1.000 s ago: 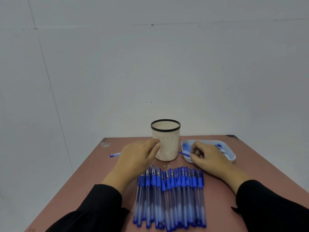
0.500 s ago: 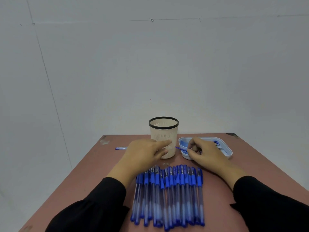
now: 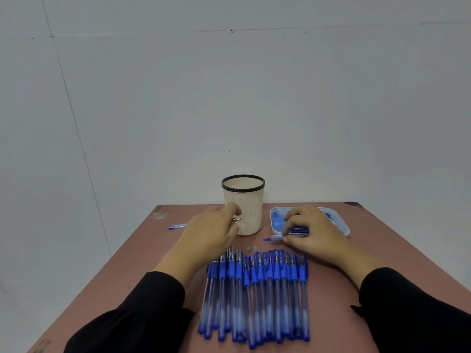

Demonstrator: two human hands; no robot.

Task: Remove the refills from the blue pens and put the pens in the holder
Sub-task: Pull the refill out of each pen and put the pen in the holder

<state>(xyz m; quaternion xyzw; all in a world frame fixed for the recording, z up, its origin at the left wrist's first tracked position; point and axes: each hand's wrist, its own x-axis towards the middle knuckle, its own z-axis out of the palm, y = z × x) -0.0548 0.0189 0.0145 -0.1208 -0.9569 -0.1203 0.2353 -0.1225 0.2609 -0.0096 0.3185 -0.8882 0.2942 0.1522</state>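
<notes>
A row of blue pens point(image 3: 254, 294) lies side by side on the near tabletop point(image 3: 344, 253). Beyond it, the left hand point(image 3: 206, 235) holds a pen barrel point(image 3: 177, 227) in a curled grip. The right hand point(image 3: 309, 233) pinches a refill point(image 3: 274, 238) over the tray point(image 3: 342, 226). The holder point(image 3: 243, 205) stands upright between the hands.

A pale grey wall point(image 3: 280, 98) fills most of the view, crossed by thin panel seams: one horizontal line high up with small dark marks, and one slanting down the left side. Below stands a reddish-brown table point(image 3: 142, 263) with scuffed, chipped spots near its far corners. The light is soft and even.
</notes>
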